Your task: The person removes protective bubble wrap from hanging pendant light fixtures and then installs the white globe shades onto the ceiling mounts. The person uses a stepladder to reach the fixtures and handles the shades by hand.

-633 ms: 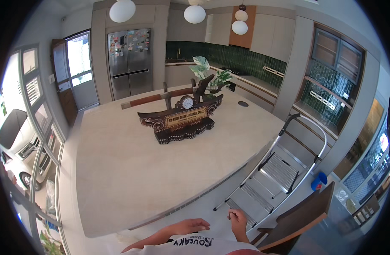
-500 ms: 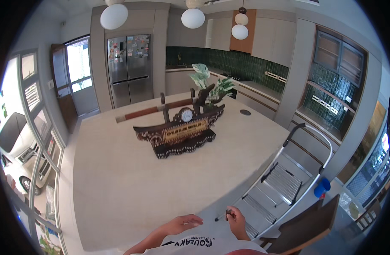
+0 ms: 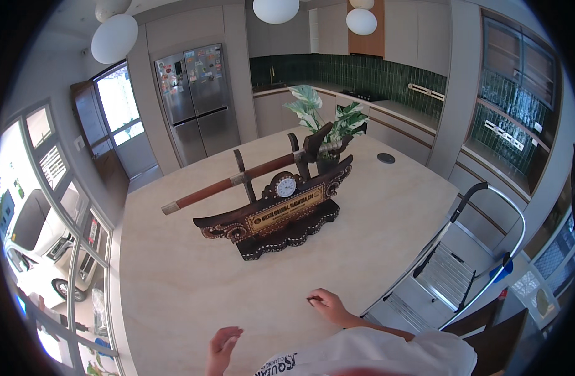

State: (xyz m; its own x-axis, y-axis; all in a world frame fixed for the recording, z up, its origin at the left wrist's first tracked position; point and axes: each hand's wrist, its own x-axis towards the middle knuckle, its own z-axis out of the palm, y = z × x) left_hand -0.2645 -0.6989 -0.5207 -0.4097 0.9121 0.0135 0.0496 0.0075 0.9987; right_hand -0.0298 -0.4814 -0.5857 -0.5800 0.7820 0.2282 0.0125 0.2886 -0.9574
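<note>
Left hand [image 3: 222,348]: loosely spread
Right hand [image 3: 329,304]: pinching small dark object [image 3: 313,299]
Nameplate [image 3: 286,214]: beyond both hands on tabletop [image 3: 175,282]

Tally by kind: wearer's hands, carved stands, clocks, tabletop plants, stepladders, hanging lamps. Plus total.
Wearer's hands: 2
Carved stand: 1
Clock: 1
Tabletop plant: 1
Stepladder: 1
Hanging lamps: 3
Total: 9
</note>
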